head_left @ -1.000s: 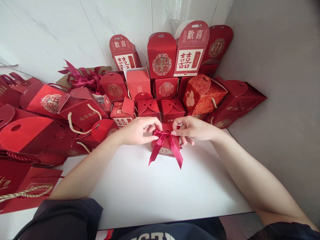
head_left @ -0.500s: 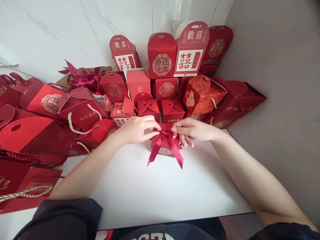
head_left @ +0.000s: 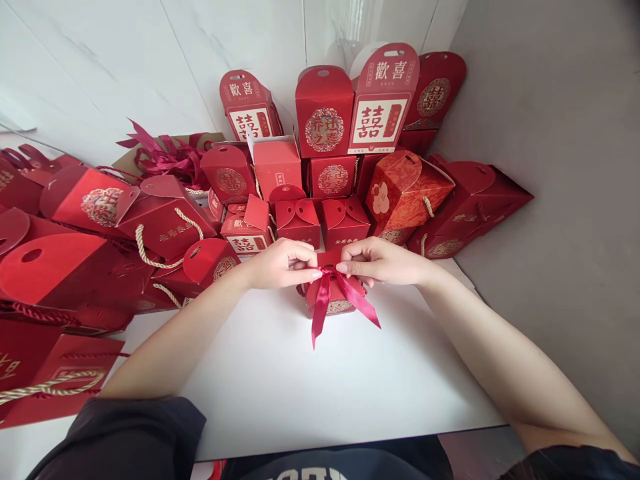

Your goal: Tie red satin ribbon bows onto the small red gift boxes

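Observation:
A small red gift box [head_left: 336, 307] with a round gold emblem stands on the white table in front of me. Crimson satin ribbon [head_left: 323, 310] is knotted at its top, and two cut tails hang down over the front. My left hand [head_left: 286, 265] pinches the ribbon between thumb and fingers on the left side of the knot. On the other side, my right hand [head_left: 376, 260] pinches it too, thumb and index finger close to the knot. The fingers cover part of the knot and of the box's upper edges.
Red gift boxes are stacked behind, among them an orange patterned box [head_left: 407, 190] at right. More boxes with rope handles [head_left: 170, 247] crowd the left side. A heap of crimson ribbon [head_left: 167, 160] lies at back left. A grey wall [head_left: 560, 133] rises at right.
Both hands have closed in on the knot, the right one moving left. The ribbon tails have swung to the right, and the left tail now hangs lower.

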`<action>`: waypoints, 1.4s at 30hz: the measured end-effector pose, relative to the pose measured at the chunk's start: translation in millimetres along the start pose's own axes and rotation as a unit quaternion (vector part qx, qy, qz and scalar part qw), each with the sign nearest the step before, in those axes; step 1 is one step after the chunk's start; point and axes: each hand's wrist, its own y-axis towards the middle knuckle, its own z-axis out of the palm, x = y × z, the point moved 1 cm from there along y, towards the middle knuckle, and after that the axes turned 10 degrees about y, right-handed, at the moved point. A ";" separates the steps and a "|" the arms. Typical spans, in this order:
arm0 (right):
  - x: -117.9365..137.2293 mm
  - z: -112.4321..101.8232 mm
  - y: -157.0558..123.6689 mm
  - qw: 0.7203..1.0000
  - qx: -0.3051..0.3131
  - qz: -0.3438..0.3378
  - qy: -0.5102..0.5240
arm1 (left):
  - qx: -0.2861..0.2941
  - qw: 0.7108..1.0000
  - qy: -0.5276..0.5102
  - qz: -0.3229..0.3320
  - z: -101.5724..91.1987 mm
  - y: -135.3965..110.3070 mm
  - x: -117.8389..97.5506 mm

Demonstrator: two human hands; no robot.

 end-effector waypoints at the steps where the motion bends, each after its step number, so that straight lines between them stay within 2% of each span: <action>1: -0.9 -0.1 0.6 1.000 -0.002 -0.004 0.003 | 0.010 1.000 -0.012 -0.010 -0.3 -0.1 1.4; 8: -10.9 2.2 5.6 0.998 -0.011 -0.027 0.048 | 0.017 0.997 -0.023 -0.070 -3.8 0.5 6.7; 18: -35.5 3.4 16.7 0.978 -0.069 -0.021 0.196 | 0.038 0.997 -0.010 -0.072 -8.4 -1.1 7.5; 23: -41.3 5.8 18.2 0.965 -0.097 -0.041 0.240 | 0.042 0.996 -0.021 -0.073 -7.6 -1.0 6.3; 26: -37.0 3.1 15.9 0.973 -0.097 -0.037 0.207 | 0.032 0.996 -0.017 -0.081 -6.4 -0.9 5.2; 30: -23.3 -0.7 10.2 0.996 -0.055 -0.006 0.069 | 0.020 0.996 0.020 -0.090 -3.6 -1.0 1.9; 32: -18.3 -0.9 8.7 0.998 -0.045 -0.014 0.042 | 0.006 0.994 0.041 -0.098 -2.3 -1.2 -0.5; 37: -23.6 0.4 12.1 0.995 -0.068 -0.038 0.064 | 0.006 0.990 0.076 -0.115 -1.6 -1.7 -4.7; 42: -42.4 4.5 19.1 0.977 -0.116 -0.054 0.172 | 0.016 0.991 0.070 -0.114 -2.6 -1.5 -4.8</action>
